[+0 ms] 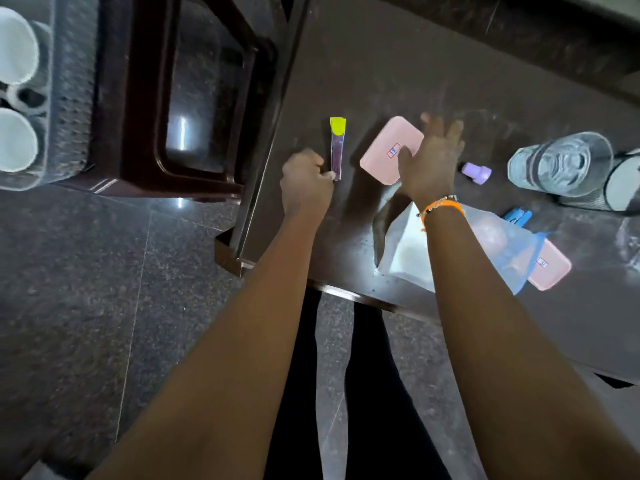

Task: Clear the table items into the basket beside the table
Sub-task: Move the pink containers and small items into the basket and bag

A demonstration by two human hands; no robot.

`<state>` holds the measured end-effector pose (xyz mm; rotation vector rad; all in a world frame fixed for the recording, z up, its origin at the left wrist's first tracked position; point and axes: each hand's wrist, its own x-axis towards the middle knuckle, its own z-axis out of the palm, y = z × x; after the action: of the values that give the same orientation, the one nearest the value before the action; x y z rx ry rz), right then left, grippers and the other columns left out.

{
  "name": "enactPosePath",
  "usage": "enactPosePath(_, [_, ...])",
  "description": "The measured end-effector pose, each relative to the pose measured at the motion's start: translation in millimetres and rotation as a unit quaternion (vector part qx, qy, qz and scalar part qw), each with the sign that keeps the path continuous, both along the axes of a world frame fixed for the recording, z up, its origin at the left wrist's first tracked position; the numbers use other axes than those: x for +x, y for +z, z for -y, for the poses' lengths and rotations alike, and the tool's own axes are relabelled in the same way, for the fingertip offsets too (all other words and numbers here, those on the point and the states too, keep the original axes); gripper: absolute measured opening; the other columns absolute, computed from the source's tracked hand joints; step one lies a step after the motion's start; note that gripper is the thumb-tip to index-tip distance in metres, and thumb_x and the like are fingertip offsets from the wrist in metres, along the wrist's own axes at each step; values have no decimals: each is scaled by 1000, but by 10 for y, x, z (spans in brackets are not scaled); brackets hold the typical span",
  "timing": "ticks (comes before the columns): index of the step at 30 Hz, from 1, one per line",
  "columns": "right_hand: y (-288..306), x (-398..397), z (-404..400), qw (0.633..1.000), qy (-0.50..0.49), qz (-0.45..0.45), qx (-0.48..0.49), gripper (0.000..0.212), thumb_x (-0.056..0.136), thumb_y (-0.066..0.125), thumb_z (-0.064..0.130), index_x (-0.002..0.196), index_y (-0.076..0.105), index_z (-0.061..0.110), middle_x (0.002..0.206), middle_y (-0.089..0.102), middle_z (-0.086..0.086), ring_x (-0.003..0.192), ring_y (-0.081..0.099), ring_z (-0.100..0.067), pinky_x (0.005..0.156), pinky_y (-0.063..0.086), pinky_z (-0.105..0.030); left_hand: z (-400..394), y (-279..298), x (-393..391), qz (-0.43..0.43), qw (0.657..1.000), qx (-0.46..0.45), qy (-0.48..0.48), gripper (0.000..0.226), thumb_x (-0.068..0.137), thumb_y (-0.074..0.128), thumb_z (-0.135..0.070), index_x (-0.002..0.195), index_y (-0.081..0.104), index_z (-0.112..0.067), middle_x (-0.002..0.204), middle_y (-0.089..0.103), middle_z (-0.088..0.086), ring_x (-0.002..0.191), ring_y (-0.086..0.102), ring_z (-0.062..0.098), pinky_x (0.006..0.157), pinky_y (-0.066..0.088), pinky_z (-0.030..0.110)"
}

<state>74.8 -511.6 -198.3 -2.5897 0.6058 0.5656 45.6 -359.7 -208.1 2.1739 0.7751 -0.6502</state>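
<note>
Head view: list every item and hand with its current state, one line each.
Left hand: closed on the purple tube's end.
Purple tube: flat on table, yellow cap on.
Right hand: open, over the pink lid.
Pink lid: flat on table.
Glass tumblers: lying on their side.
Basket: holds white cups.

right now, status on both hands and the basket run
Left hand pinched on the yellow-capped tube, still on the table. Right hand open over the pink lid, not gripping. Basket far left holds white cups; dark stool between.
</note>
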Motion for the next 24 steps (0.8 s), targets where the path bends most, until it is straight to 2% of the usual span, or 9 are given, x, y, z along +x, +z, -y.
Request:
enactPosePath(4, [-56,52,18,999,-34,14,37,45,85,55,5,130,48,6,138,41,-15,120,50,-30,99,36,-28,111,-115,148,-17,999,28,-32,34,75,74,-32,94,63,-7,103,67,12,98,63,34,77,48,33])
enactPosePath(7, [-117,54,29,995,-67,25,68,35,82,57,3,117,58,3,126,54,-17,110,56,-29,89,38,-21,157,-195,181,-21,998,38,-44,31,77,73,-30,93,61,-6,102,67,14,97,62,36,78,49,37])
enactPosePath(9, [-132,86,32,982,-136,29,124,30,81,58,0,110,62,-1,109,65,-18,101,62,-31,92,50,-30,156,-215,177,-14,999,35,-32,27,78,70,-25,92,61,-4,99,67,15,95,62,37,76,47,36])
enactPosePath(10, [-111,99,29,969,-184,33,159,27,81,57,-2,107,63,-3,98,67,-18,91,65,-31,83,57,-36,141,-206,160,-14,999,34,-24,24,79,69,-23,90,62,-4,97,67,16,94,62,36,73,45,33])
enactPosePath(12, [-31,123,-24,948,-243,46,203,25,82,54,-7,105,63,-5,87,62,-14,77,63,-26,58,61,-25,43,-164,134,-8,1000,30,-2,18,78,68,-20,84,64,-4,91,69,16,89,63,35,70,44,31])
enactPosePath(13, [24,127,-72,942,-250,50,219,24,83,53,-8,105,63,-6,88,59,-13,76,62,-24,52,58,-19,-28,-124,119,-2,1000,23,12,16,77,69,-18,80,64,-3,87,69,17,86,63,35,70,46,33])
enactPosePath(16, [225,167,-246,925,-258,58,273,23,87,54,-5,108,62,-7,92,58,-15,80,63,-26,59,58,-22,-270,89,93,37,998,15,53,15,75,70,-15,76,64,-1,79,69,16,79,64,33,70,48,37])
enactPosePath(20, [582,329,-661,893,-249,64,368,22,91,55,0,111,60,-7,95,57,-17,74,61,-19,59,57,-15,-772,534,128,119,987,18,108,13,74,70,-15,82,67,-4,82,70,11,78,66,25,74,53,35])
enactPosePath(24, [919,586,-1271,865,-213,73,448,19,91,54,-1,109,61,-2,79,59,-9,64,61,-6,59,55,-14,-1396,1031,204,207,963,52,164,16,75,71,-17,90,71,-12,82,71,3,72,68,14,75,57,34])
